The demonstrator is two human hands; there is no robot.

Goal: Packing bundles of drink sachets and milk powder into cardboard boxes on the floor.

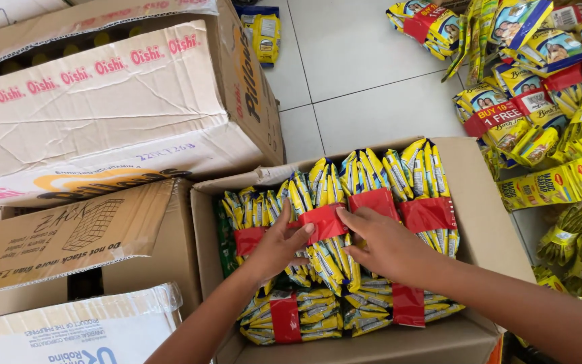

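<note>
The open cardboard box [486, 222] is the landmark here; it sits on a pale tiled floor [365, 67] and is packed with yellow sachet bundles, each belted by a red paper band. To the left of the box lies a stack of larger cartons [95, 114], the top one tilted and leaning toward the box's left wall. To the right of the box a loose heap of yellow packets [547, 101] spreads across the tiles. Beyond the box's far left corner a single yellow packet [263, 34] lies alone on the floor.

Inside the box, a row of bundles stands upright along the far side, and more lie flat along the near side. The middle upright bundle [325, 226] is the one in hand. The left hand [279, 246] closes on its left flank, thumb across the red band. The right hand [385, 244] rests its fingertips on the band's right edge and curls over the sachets below; it is pressing rather than wrapped around.

The band looks like the weak point: if the pull comes through the paper alone, it could tear or slide, and the sachets would fan out into the box. The neighbouring bundles [426, 202] touch it on both sides, so a tilted lift may drag them over. The leaning carton on the left could also slip down onto the box edge if jostled.
</note>
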